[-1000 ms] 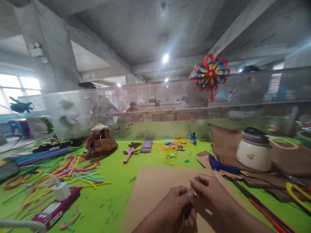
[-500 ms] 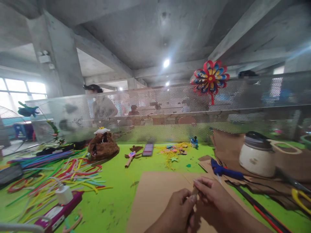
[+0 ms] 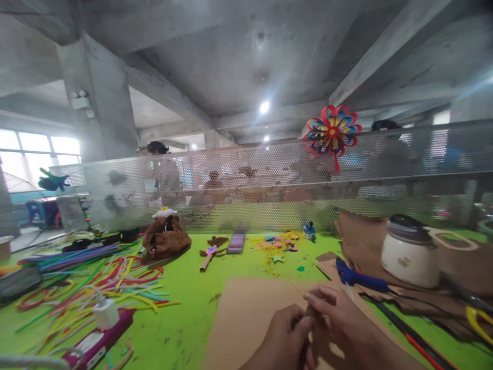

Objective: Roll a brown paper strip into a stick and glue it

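My left hand (image 3: 287, 331) is closed, its thumb pressed against the curled fingers. My right hand (image 3: 333, 316) meets it with thumb and fingertips pinched together. Between the fingertips is a small brown paper piece, now almost wholly hidden by the fingers. Both hands are above a flat brown paper sheet (image 3: 241, 311) on the green table. A thin yellow strand (image 3: 296, 288) shows just beyond the right fingertips. To the right lies a blue glue gun (image 3: 360, 277), close to my right hand but apart from it.
On the left are coloured pipe cleaners (image 3: 127, 280) and a purple power strip (image 3: 111, 331). Farther back are a brown plush bag (image 3: 167, 239), a brown paper figure (image 3: 210, 253) and yellow shreds (image 3: 277, 246). A white jug (image 3: 408, 257) and yellow-handled scissors (image 3: 477, 321) lie right.
The view has tilted up slightly, so the scene sits a little lower. My fingers have shifted closer around the small brown piece, which showed more before.
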A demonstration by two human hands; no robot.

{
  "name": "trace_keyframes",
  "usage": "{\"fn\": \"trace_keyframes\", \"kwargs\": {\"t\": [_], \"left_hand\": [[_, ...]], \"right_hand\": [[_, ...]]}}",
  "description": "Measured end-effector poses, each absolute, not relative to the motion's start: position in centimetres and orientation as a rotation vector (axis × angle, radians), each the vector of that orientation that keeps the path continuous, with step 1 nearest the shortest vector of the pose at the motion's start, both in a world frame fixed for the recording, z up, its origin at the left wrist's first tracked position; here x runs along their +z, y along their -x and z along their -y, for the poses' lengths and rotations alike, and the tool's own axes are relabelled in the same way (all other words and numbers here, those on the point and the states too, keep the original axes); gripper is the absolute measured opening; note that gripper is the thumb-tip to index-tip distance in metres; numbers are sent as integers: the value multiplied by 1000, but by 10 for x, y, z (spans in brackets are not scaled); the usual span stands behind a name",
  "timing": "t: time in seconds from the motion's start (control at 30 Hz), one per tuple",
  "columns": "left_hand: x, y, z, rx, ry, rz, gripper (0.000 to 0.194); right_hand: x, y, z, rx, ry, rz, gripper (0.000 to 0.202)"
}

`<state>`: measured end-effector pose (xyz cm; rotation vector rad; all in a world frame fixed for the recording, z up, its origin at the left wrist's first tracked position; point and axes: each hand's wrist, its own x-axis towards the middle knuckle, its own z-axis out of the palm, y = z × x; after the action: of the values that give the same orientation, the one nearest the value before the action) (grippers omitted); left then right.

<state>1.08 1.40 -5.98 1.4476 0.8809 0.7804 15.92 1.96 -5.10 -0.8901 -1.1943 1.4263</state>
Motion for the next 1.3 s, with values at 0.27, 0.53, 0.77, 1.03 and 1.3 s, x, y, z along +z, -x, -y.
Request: {"fn": "trace_keyframes", "kwargs": {"t": [0.27, 0.53, 0.77, 1.03, 1.3], "left_hand": [[-63, -10, -15, 792, -1428, -876, 58], [-62, -8, -15, 792, -1471, -847, 51], [-57, -7, -13, 798, -1545, -958, 32], [-61, -8, -17, 878, -1592, -1002, 29], [-70, -10, -20, 817, -1455, -924, 44]], "right_hand": [[-53, -159, -21, 1395, 853, 1193, 43], [-57, -158, -24, 1309, 942, 1170, 48], [-58, -158, -21, 1237, 976, 1235, 45], [-64, -154, -28, 1244, 908, 1156, 46], [-60, -157, -24, 1268, 920, 1273, 49]]}}
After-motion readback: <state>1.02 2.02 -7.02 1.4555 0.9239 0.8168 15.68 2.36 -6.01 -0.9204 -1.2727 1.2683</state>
